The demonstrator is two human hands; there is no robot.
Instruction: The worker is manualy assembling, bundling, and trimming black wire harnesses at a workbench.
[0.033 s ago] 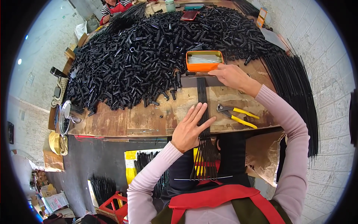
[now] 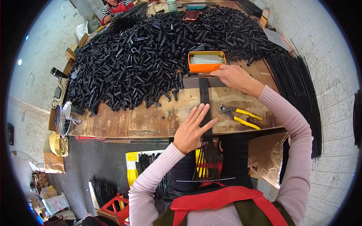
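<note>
My left hand (image 2: 190, 128) lies over a row of thin black rods (image 2: 204, 87) at the table's front edge, its fingers stretched out flat. The rods run side by side from a dark strip (image 2: 192, 83) on the table down past the edge. Their near ends fan out over my lap, where a thin metal rod (image 2: 184, 180) crosses them. At the rods' far end my right hand (image 2: 236, 77) is closed in a pinch, on what seems to be a thin metal wire (image 2: 200, 78). Just beyond stands an orange box (image 2: 205, 67) holding thin pale wires (image 2: 206, 59).
Pincers with yellow handles (image 2: 247, 118) lie right of the rods. A large heap of black tubular parts (image 2: 135, 56) covers the far table. Long black rods (image 2: 296, 79) lie along the right side. Another person (image 2: 117, 7) sits at the far left.
</note>
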